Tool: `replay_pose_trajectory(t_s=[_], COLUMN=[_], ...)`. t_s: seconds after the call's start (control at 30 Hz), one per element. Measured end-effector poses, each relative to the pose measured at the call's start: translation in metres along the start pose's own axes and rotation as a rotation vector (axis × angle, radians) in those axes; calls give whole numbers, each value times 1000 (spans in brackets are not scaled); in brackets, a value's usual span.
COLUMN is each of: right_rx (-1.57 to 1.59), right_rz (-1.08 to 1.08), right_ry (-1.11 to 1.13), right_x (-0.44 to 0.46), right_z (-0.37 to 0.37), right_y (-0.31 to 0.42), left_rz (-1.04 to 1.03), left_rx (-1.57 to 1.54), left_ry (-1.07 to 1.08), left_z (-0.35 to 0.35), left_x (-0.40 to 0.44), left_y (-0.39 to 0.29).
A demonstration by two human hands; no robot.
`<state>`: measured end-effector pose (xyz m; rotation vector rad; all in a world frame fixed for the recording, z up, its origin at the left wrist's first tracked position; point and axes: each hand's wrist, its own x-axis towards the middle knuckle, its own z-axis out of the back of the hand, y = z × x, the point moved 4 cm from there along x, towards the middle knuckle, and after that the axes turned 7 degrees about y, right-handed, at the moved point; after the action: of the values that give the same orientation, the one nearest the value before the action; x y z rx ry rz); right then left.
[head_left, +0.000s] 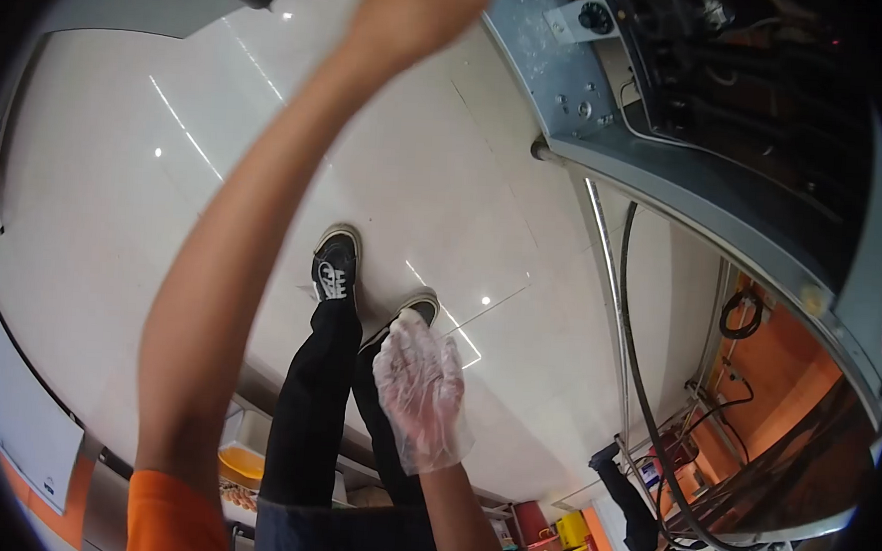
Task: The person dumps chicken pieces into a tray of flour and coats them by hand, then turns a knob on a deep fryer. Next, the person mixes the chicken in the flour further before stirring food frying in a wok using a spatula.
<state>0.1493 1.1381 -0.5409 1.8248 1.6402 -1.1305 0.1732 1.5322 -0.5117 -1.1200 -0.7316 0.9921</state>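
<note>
My left hand (415,17) reaches to the top edge of the view, bare and partly cut off, beside the blue-grey metal frame (532,56) of an open machine. Its fingers are hidden, so I cannot tell whether it holds or touches anything. Lower down, my right hand (422,379) wears a clear plastic glove (432,450). The palm faces up with fingers stretched out and slightly bent, and nothing shows in it. Beneath it are my black shoes (336,265) on the floor.
The machine's dark interior (750,82) shows wires and fittings. Below run a metal leg (609,304) and a black hose (640,386). Another person's dark-clothed leg (639,500) is at lower right. A yellow container (242,465) stands behind me; pale glossy tiles (436,176) cover the floor.
</note>
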Motion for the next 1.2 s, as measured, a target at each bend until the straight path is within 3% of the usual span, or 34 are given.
replay_pose_trajectory(t_s=[0.07, 0.17, 0.2, 0.27, 0.37, 0.47, 0.57, 0.67, 0.77, 0.87, 1.0, 1.1, 1.2], right_rx=[-14, 9, 10, 8, 61, 96, 87, 160, 74, 51, 193, 79, 190], right_rz=[-8, -9, -12, -18, -8, 13, -16, 22, 14, -2, 16, 39, 33], right_ry=[20, -25, -54, -120, -32, 47, 3, -12, -21, 6, 132, -83, -1], right_x=[6, 14, 20, 26, 38, 46, 47, 48, 48, 51, 51, 47, 47], right_z=[17, 35, 36, 29, 10, -10, -23, -27, -30, -29, -23, -20, -19], right_y=[3, 9, 13, 18, 26, 29, 30, 31, 31, 34, 38, 41, 41], left_rz=[101, 24, -17, -288, -337, -480, -277, -362, 98, 216, 242, 310, 311], left_rx=[39, 151, 56, 245, 155, 206, 109, 75, -117, -218, -311, -426, -531], left_ry=[100, 87, -23, -176, -235, -580, -227, -328, -354, -102, -215, -312, -396], left_z=[-75, -151, -173, -205, -214, -228, -227, -221, -227, -252, -269, -266, -249], left_x=[24, 58, 69, 83, 79, 64, 85, 78, 68, 71, 76, 71, 66], left_y=[54, 98, 115, 128, 105, 93, 101, 99, 104, 103, 101, 101, 97])
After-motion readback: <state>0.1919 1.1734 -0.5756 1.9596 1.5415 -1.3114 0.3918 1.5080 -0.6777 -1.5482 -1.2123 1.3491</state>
